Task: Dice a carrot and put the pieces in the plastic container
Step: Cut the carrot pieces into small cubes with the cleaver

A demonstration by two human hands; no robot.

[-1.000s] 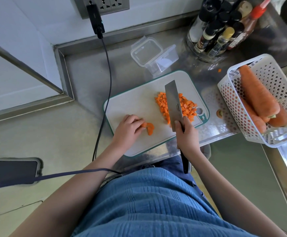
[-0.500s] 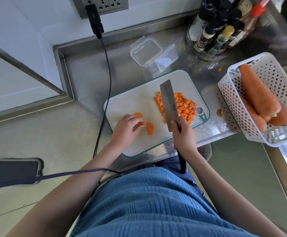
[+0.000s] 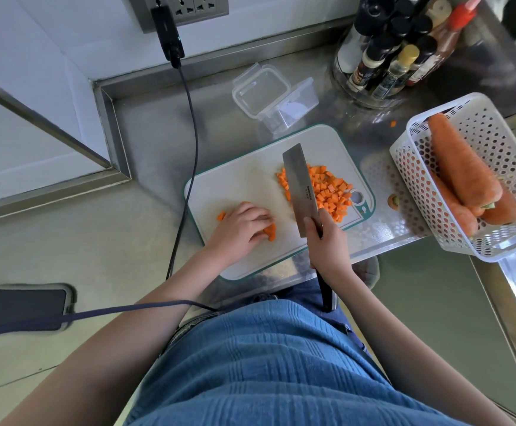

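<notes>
Far left on the counter: dark phone (image 3: pixel 19 309) lying flat, cable (image 3: pixel 186 167) plugged in, running up to a black adapter (image 3: pixel 167 35) in the wall socket strip (image 3: pixel 182 7). Steel worktop (image 3: pixel 158 124) next, white cutting board (image 3: pixel 250 167) with teal rim sitting on it near the front edge.

Left hand (image 3: pixel 241 229) on the left part of the board, palm down, fingers curled over a few uncut carrot chunks (image 3: pixel 270 232); one small orange bit (image 3: pixel 221 215) pokes out at the hand's left side, another sliver at its top edge. Hand pressing on the chunks, not gripping tight as far as visible.

Behind the board: clear plastic container (image 3: pixel 293 109) with its lid (image 3: pixel 261 90) leaning against it, no carrot visible in it, just beyond the board's back edge.

Cleaver (image 3: pixel 299 186) mid-board, blade flat side up and tilted, its right side overlapping the pile's left edge. Right hand (image 3: pixel 327 247) wrapped closed around the cleaver where blade meets handle, dark handle sticking out below the wrist.

Diced carrot pile (image 3: pixel 327 192) on the right half of the board, partly under the blade. One stray cube (image 3: pixel 393 123) on the worktop further back. Carrot end stub (image 3: pixel 392 200) just right of the board.

Back right: round clear rack of bottles (image 3: pixel 389 56). Far right: white perforated basket (image 3: pixel 496 142) holding whole carrots (image 3: pixel 459 167), hanging partly over the worktop edge.
</notes>
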